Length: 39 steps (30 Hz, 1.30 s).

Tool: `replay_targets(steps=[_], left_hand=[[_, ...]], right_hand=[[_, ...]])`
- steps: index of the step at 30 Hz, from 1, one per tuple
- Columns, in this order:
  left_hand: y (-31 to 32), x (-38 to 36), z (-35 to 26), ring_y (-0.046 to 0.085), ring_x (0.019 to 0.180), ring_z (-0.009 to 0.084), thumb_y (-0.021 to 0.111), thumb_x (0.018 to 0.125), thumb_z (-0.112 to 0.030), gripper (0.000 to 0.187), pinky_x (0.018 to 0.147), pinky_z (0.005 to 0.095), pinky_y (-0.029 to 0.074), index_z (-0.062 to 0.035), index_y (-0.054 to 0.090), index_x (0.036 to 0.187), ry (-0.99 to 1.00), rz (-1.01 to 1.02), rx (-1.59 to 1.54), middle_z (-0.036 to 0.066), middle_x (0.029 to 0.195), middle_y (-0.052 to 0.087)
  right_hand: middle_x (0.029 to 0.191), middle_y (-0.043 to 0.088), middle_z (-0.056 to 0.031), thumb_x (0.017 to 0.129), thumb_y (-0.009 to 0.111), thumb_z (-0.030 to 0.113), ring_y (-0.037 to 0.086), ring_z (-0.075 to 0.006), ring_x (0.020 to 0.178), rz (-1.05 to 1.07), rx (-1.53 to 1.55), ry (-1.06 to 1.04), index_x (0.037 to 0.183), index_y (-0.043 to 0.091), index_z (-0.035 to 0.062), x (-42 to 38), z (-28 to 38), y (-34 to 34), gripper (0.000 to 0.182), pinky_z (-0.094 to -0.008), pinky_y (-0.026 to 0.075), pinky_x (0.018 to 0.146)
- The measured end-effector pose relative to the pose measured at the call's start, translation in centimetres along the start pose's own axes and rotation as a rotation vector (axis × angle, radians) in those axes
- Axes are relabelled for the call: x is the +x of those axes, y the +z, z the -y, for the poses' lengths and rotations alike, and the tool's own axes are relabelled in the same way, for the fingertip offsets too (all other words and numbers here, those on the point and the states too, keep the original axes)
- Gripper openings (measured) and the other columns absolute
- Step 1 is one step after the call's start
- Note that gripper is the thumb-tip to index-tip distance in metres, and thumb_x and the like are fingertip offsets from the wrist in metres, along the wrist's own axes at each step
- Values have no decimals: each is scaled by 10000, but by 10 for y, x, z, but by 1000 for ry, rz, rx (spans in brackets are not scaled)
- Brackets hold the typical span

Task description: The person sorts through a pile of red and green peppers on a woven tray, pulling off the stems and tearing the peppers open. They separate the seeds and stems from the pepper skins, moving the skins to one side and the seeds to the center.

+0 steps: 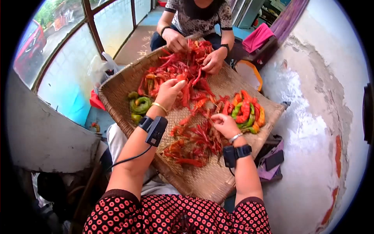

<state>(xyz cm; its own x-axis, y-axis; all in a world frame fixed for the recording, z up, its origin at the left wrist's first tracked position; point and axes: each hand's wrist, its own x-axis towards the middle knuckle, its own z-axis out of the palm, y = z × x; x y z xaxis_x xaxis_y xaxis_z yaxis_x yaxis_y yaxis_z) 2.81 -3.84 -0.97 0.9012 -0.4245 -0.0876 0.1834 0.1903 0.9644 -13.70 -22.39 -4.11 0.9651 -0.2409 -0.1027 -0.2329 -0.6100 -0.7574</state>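
Note:
A wide woven basket (117, 105) holds dried red peppers (202, 134) in loose heaps. My left hand (170, 93) is over the left side of the large red heap (171, 70), its fingers closed at a red pepper by the fingertips. Lower right, my right hand (226, 124) has thumb and fingers pinched at a thin piece among the dried peppers, too small to make out. Beside it lie fresher red and green peppers (245, 111). Curled green peppers (140, 105) sit left of my left hand.
Across the basket a person sits with both hands (213, 60) in the red heap. A plastic bag (102, 70) hangs by the left rim. The plastered wall (296, 156) is on the right, windows (66, 66) on the left. A pink cloth (258, 38) lies behind.

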Motion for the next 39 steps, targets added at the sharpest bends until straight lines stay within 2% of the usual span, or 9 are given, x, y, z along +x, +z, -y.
replay_targets(steps=[6,10,13,18,20,22,29,31,39], left_hand=[[-13,14,-1,532,583,94,553,835,-203,142,485,214,429,-77,524,894,-5,-186,-393,-12,722,539],[-18,20,2,555,881,166,540,837,-166,349,728,268,467,-7,434,1129,70,-101,-458,67,1020,533],[-14,20,2,429,1112,215,501,852,-109,563,921,315,376,32,198,1305,107,-1,-500,146,1256,363],[4,-1,14,539,830,107,551,839,-168,264,713,252,446,-26,563,1062,180,491,90,4,970,568],[17,-14,30,552,781,119,584,812,-175,272,701,273,452,-22,568,1036,159,634,266,25,877,612],[26,-24,19,582,761,152,622,768,-179,339,692,286,460,-37,555,1068,351,872,806,77,874,624],[27,-27,31,607,650,163,614,756,-171,205,607,288,474,-40,636,912,332,832,966,94,746,635],[23,-24,18,594,567,124,580,790,-157,167,548,264,479,-28,649,871,130,774,897,77,675,630],[15,-19,6,598,587,103,559,831,-226,255,541,247,488,3,632,916,-14,659,711,64,684,633]], right_hand=[[763,606,-44,696,567,70,560,-122,684,92,134,-37,917,602,12,-3,7,4,231,-259,463,651],[756,591,-30,692,565,75,548,-116,696,115,150,-30,907,610,32,-4,8,5,224,-260,456,646],[754,589,-28,689,569,69,546,-107,681,131,177,-6,911,605,24,-3,6,9,230,-245,452,636],[806,602,-37,708,576,71,554,-98,709,114,280,5,935,597,21,1,9,16,234,-243,455,652],[843,610,-47,717,579,72,562,-92,743,-21,100,-256,942,596,20,1,-2,12,232,-236,456,654],[847,614,-48,719,582,70,568,-99,771,28,289,-128,934,595,18,-5,11,6,221,-243,459,672],[828,610,-28,714,584,37,560,-83,758,14,379,-41,923,595,15,-5,12,11,210,-222,457,680],[829,607,-15,706,590,29,553,-82,737,-3,367,-5,940,597,22,-4,10,10,235,-225,458,676],[822,587,-14,731,580,27,534,-79,736,-90,412,3,972,581,11,0,3,7,242,-228,457,668]])
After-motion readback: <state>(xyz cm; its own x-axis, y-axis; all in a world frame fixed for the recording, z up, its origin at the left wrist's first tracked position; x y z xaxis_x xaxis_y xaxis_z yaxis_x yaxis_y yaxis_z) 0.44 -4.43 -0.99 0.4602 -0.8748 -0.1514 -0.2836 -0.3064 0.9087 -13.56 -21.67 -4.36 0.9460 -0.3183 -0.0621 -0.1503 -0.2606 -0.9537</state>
